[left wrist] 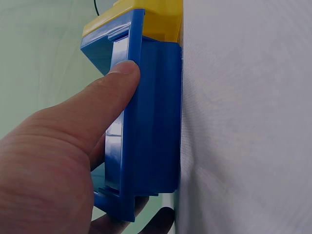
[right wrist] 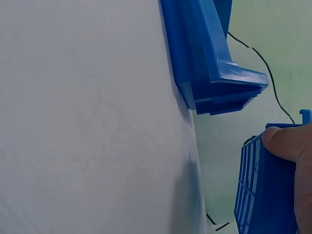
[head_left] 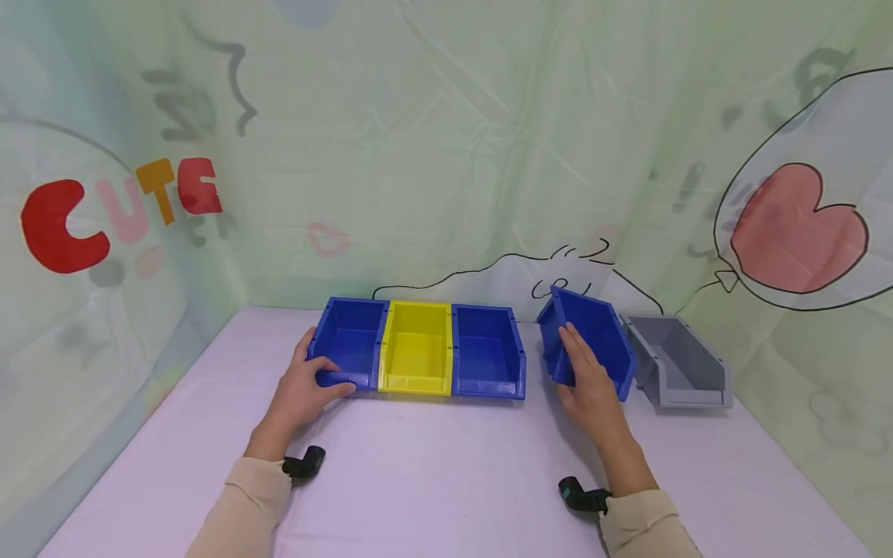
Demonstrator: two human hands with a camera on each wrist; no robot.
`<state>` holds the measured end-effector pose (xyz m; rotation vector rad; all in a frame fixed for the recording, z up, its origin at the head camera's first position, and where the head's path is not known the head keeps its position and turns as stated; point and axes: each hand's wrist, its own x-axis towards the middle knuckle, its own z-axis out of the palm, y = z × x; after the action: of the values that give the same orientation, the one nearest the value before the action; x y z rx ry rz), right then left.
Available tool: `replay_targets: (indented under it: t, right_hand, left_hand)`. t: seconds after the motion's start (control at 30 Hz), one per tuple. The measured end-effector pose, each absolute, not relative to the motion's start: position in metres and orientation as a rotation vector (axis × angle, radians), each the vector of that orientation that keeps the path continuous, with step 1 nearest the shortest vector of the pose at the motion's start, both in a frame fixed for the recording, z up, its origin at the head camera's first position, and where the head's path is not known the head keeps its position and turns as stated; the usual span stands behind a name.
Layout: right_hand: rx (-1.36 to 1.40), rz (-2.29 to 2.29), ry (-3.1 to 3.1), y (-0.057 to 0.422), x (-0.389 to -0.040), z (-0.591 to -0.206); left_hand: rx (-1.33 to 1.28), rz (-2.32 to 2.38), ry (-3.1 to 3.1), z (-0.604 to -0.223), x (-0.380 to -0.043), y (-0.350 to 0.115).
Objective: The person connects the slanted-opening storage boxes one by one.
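Three storage bins stand in a row side by side: a blue bin (head_left: 352, 329) on the left, a yellow bin (head_left: 418, 345) between, and another blue bin (head_left: 488, 349). My left hand (head_left: 300, 395) grips the left blue bin at its front corner. In the left wrist view, the thumb (left wrist: 124, 73) presses on the front lip while other fingers reach round the bin's side. My right hand (head_left: 591, 391) holds a separate blue bin (head_left: 600, 325), tilted and lifted off the table. The right wrist view shows the thumb (right wrist: 280, 140) against that bin's edge; its other fingers are mostly out of frame.
A grey bin (head_left: 687, 364) stands right of the tilted blue one, overlapped by it in the head view. The white-covered table (head_left: 432, 480) runs back to a printed curtain (head_left: 432, 155), which also hangs along both sides.
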<state>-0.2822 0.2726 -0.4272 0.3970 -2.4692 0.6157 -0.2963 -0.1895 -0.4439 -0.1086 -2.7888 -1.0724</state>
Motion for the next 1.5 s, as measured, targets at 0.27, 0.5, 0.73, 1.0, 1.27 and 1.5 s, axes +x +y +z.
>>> replay_targets:
  t: [0.27, 0.5, 0.73, 1.0, 1.27, 1.5]
  right_hand:
    - [0.429, 0.603, -2.457, 0.261, -0.283, -0.422]
    - [0.462, 0.582, -2.449, 0.254, -0.282, -0.420]
    - [0.481, 0.563, -2.442, 0.251, -0.282, -0.422]
    - [0.462, 0.553, -2.468, 0.251, -0.285, -0.424]
    - [0.490, 0.547, -2.445, 0.252, -0.287, -0.423]
    - [0.463, 0.520, -2.479, 0.247, -0.287, -0.418]
  left_hand:
    - [-0.112, -1.073, -2.792, -0.442, -0.296, -0.189]
    - [-0.119, -1.081, -2.783, -0.443, -0.296, -0.189]
    - [-0.115, -1.083, -2.787, -0.442, -0.296, -0.187]
    - [-0.107, -1.081, -2.795, -0.443, -0.296, -0.186]
    - [-0.112, -1.083, -2.792, -0.443, -0.296, -0.186]
    - [-0.107, -1.077, -2.792, -0.443, -0.295, -0.189]
